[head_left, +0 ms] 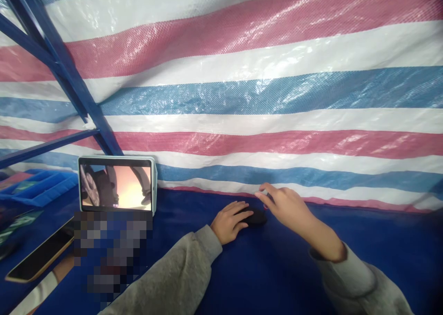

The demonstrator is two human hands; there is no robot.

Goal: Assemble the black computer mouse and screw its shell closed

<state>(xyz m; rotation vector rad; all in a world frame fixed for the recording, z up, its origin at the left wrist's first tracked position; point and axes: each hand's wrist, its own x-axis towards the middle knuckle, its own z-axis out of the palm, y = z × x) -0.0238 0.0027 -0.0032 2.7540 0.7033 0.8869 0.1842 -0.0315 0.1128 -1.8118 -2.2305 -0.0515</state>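
My left hand [229, 222] rests on the blue table surface, its fingers and thumb holding the left end of a flat, rounded black object [258, 216]. What kind of object it is I cannot make out. Just above its right end, my right hand [282, 204] is raised with thumb and index finger brought together in a pinch. Anything between those fingertips is too small to tell. A tiny reddish spot shows below the right hand's fingers. Grey sleeves cover both forearms.
A tablet [116, 186] in a pale case stands at the left, playing a video. Another person's forearm [64, 266] lies beside a phone [41, 250]. Behind them are a blue divided tray [51, 188] and a blue metal frame [74, 82]. A striped tarp [259, 93] hangs along the back.
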